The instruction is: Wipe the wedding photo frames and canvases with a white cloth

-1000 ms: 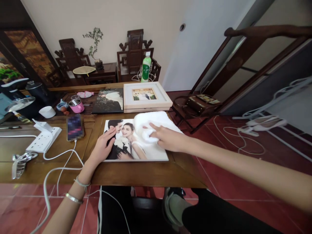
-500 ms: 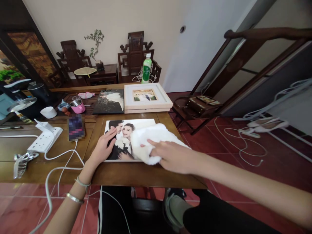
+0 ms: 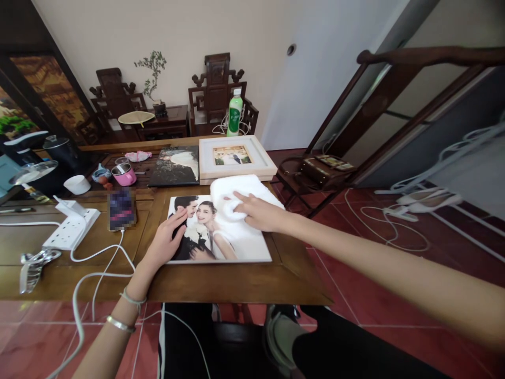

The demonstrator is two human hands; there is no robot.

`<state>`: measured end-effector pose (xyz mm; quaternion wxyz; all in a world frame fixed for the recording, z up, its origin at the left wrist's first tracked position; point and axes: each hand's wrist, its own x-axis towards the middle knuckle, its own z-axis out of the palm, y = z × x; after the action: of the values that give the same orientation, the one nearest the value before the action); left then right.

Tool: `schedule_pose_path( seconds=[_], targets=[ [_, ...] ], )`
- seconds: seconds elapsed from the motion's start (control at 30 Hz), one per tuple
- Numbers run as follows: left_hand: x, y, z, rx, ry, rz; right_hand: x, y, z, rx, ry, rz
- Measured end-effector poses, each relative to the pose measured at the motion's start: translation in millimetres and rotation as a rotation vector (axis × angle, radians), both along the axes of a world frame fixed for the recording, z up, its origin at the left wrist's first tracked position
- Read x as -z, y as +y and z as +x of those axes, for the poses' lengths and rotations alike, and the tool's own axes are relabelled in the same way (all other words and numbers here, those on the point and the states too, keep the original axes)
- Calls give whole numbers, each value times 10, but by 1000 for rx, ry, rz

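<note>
A photo panel [image 3: 226, 247] with a picture of a couple lies flat on the wooden table in front of me. My left hand [image 3: 166, 243] rests on its left edge, fingers stretched out flat over the picture. Over the panel's upper right part lies a fluffy white cloth [image 3: 240, 185], which also reaches past the far edge. My right hand [image 3: 262, 213] presses on the cloth and grips it, with part of the fingers sunk in the pile. The panel's upper right corner is hidden under the cloth.
Behind the panel lie a dark photo panel [image 3: 173, 171] and a pale framed picture [image 3: 260, 158]. A green bottle [image 3: 234, 116] stands beyond. To the left are a phone [image 3: 122, 209], a power strip [image 3: 73, 231], white cables, a hair claw [image 3: 35, 268] and a pink cup [image 3: 125, 176].
My right hand has slid the cloth away from me, toward the panel's far edge, uncovering its lower right part. My left hand has stayed on the left edge.
</note>
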<state>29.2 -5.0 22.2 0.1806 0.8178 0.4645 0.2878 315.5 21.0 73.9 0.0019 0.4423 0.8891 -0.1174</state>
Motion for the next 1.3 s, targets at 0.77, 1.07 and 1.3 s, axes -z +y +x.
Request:
schedule_pose_path(
  seconds=[0.77, 1.07, 1.3],
  targets=[
    [-27, -7, 13, 1, 19, -9, -334, 100, -105, 36, -53, -141],
    [11, 11, 6, -8, -5, 8, -74, 196, 15, 49, -8, -24],
    [10, 10, 18, -17, -10, 1, -364, -849, -273, 126, -183, -202]
  ],
)
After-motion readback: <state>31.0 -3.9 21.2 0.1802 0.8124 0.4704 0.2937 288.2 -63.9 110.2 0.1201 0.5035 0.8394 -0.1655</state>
